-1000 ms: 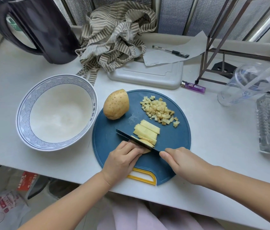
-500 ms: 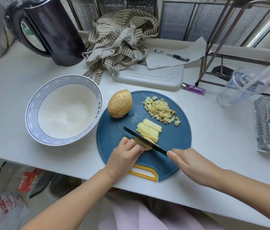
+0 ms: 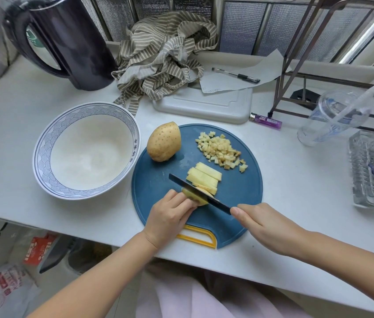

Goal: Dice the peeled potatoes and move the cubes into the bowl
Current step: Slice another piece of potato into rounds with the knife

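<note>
Left hand (image 3: pixel 170 216) is clasping the potato piece (image 3: pixel 198 200) on the cutting board (image 3: pixel 238 191); right hand (image 3: pixel 264 223) is gripping the knife (image 3: pixel 201 194) slanting across it.

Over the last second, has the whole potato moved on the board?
No. The whole potato lies at the same far-left spot on the blue cutting board. Its shift in the picture comes from the camera.
</note>
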Motion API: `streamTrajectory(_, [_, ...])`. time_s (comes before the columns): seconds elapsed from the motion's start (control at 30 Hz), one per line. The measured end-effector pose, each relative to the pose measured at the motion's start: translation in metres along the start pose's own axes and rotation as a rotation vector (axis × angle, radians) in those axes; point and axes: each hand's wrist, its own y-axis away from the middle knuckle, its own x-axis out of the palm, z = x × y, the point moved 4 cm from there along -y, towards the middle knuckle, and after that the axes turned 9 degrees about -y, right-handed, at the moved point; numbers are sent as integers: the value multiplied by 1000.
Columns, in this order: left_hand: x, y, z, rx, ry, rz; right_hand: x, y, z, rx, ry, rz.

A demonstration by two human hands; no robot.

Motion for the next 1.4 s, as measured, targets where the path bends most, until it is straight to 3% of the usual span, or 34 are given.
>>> streamTrajectory(0.5, [2,-1,0,-17,4,47,11,2,-1,-40,165,31])
streamTrajectory(0.9, [9,2,5,-45,169,116,6,-9,0,27,107,73])
streamTrajectory(1.4, [5,1,2,14,215,58,12,-32,10,-2,40,78])
